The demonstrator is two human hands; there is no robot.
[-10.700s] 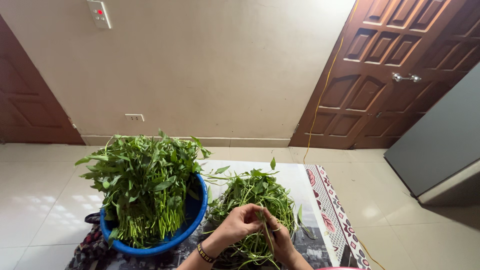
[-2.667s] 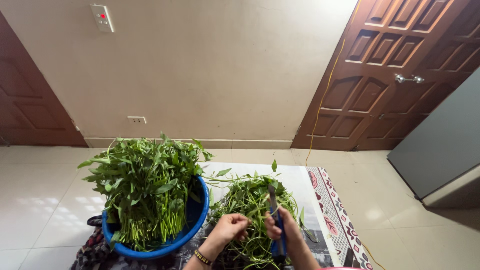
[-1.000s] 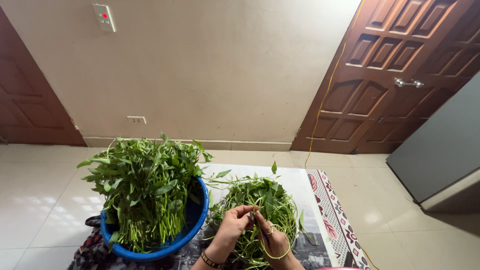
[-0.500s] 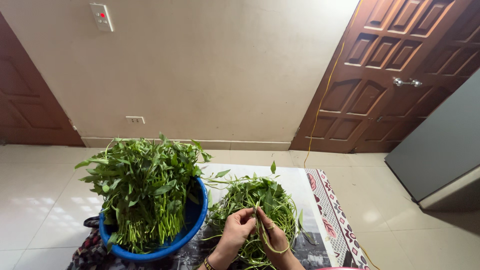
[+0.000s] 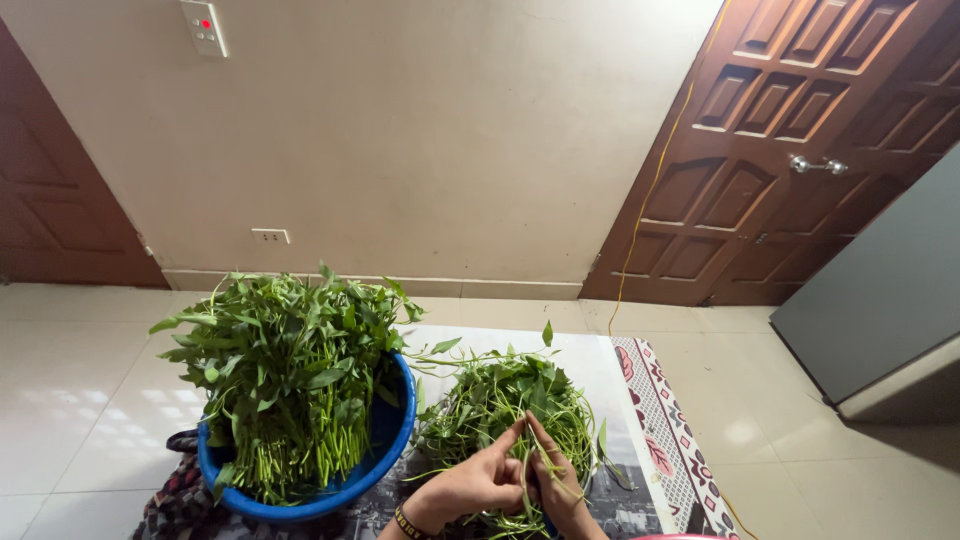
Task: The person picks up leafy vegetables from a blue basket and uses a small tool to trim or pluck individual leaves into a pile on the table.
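Head view only. Hands low at bottom edge of picture, above pile of loose greens (image 5: 505, 410) on printed mat (image 5: 640, 400). Left hand (image 5: 478, 482) with fingers closed around thin green stem (image 5: 530, 455), index finger stretched up toward stem tip. Right hand (image 5: 555, 485) just beside, touching left one, fingers also pinched on same stem. Dark bracelet (image 5: 405, 523) on left wrist.

Compared with half a second before: hands a little lower and closer together, long loop of stem no more hanging at right side, stem now straighter between fingers. Compared with frame more than two seconds ago: blue tool not seen anymore in right hand. Blue basin (image 5: 385, 455) and its tall bunch of greens (image 5: 285, 385) at same place as before, left of hands.

Edges and room: basin rim near left hand, not touching. Patterned border of mat (image 5: 665, 430) right of pile, then bare white floor tiles (image 5: 760, 400) with much open room to right. Grey cabinet (image 5: 880, 290) at far right, well apart. Brown door (image 5: 790, 140) and beige wall (image 5: 450, 130) behind, far from pile. Dark patterned cloth (image 5: 170, 495) under basin at left.
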